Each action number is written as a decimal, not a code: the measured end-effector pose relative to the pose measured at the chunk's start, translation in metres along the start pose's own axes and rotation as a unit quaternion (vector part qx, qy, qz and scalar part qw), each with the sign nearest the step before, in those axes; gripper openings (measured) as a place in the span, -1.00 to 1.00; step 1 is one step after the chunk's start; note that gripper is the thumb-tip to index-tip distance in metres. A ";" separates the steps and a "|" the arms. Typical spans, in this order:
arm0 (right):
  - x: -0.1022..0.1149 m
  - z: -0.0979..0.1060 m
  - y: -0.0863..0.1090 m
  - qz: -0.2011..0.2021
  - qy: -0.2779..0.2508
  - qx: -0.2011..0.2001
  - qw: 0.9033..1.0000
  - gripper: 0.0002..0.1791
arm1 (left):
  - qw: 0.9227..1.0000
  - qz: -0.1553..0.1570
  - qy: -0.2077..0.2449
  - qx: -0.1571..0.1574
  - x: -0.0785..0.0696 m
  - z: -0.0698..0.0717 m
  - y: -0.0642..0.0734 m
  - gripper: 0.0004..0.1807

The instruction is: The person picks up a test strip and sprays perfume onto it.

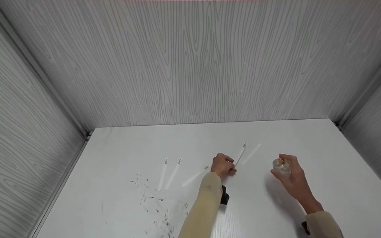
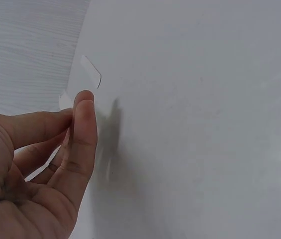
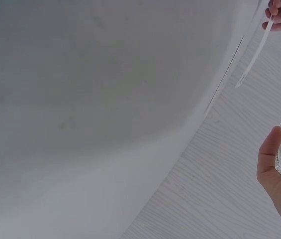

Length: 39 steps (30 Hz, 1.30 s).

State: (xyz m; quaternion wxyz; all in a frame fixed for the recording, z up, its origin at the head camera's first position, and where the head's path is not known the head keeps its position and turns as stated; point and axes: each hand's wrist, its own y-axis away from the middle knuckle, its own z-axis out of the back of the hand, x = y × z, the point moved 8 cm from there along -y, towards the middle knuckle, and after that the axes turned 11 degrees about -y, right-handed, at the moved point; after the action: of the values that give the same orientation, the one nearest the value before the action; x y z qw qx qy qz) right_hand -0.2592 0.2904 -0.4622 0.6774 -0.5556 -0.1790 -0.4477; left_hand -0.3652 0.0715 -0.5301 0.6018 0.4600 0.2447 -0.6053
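— Cream-coloured fabric sleeves (image 1: 200, 211) are seen nearest the camera, with small black devices (image 1: 224, 195) worn at the wrists. What is found just past them?

— Small dark smudges (image 1: 166, 219) are scattered over the near left of the smooth white tabletop (image 1: 88, 208). Beyond those, two thin white strips (image 1: 162, 174), dark print at their upper ends, are laid side by side. A third white strip (image 1: 193, 178) is laid aslant, just left of the left hand (image 1: 223, 165).

— And what is being held?

— A narrow white strip with a printed end (image 1: 241, 155) is pinched between the thumb and fingers of the left hand, above the tabletop; the print cannot be read. Well to the right, a clear, round container with a ridged wall (image 1: 283, 169) is gripped between the curved thumb and fingers of the right hand (image 1: 294, 178), also raised.

— What is left, farther off?

— Another pale white strip (image 1: 252, 154) is laid just right of the pinched one. Last, the tabletop is bounded by upright grey wood-grain panels (image 1: 203, 66) at the back and both sides.
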 end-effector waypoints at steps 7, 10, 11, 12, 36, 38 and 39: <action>0.000 0.002 0.001 0.005 0.003 -0.001 1.000 -0.38 | 1.000 0.008 0.002 -0.004 0.001 0.001 -0.005 -0.80; 0.000 0.001 0.000 0.003 0.005 0.001 1.000 -0.38 | 1.000 0.003 -0.005 -0.009 -0.001 0.002 -0.006 -0.78; 0.000 0.001 0.000 0.001 0.005 0.001 1.000 -0.38 | 1.000 0.000 -0.007 -0.011 -0.002 0.002 -0.007 -0.77; 0.000 0.001 0.000 0.000 0.004 0.001 1.000 -0.39 | 1.000 -0.003 -0.011 -0.013 -0.003 0.003 -0.007 -0.76; -0.005 0.002 0.002 -0.005 0.004 -0.002 1.000 -0.40 | 0.998 -0.011 0.052 -0.017 -0.007 0.008 -0.002 -0.62; -0.004 0.002 0.003 -0.006 0.005 -0.002 1.000 -0.40 | 0.999 -0.018 0.048 -0.012 -0.008 0.009 0.000 -0.67; -0.004 0.002 0.003 -0.007 0.006 -0.002 1.000 -0.40 | 0.999 -0.021 0.046 -0.010 -0.008 0.010 0.001 -0.68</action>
State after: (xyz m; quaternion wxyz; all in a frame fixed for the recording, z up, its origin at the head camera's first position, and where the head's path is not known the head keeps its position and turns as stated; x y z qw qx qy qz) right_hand -0.2583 0.2941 -0.4665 0.6742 -0.5529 -0.1779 -0.4562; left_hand -0.3679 0.0667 -0.5187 0.5819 0.4761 0.2873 -0.5934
